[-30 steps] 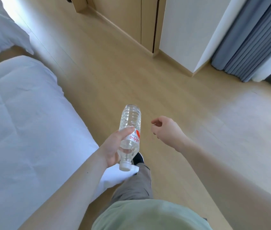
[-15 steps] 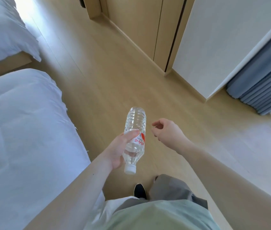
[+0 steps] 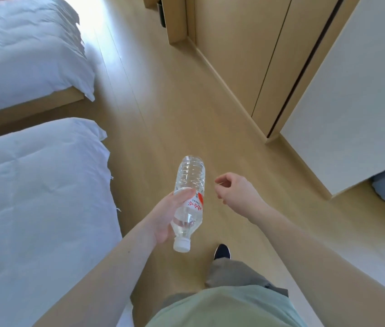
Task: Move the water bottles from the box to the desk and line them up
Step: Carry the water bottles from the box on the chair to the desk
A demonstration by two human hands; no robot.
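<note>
Our left hand (image 3: pixel 163 220) grips a water bottle (image 3: pixel 188 204) (cap pointing near us). Our right hand (image 3: pixel 236 191) is loosely curled, holding nothing

Bright daylight, entering from beyond the far bed (image 3: pixel 21 50); glare washes out the floor (image 3: pixel 106 43) just beside it. Shadows soft, faint. Wide-angle bending of the wardrobe (image 3: pixel 245 55) lines toward frame edges. Slight overall softness.
</note>
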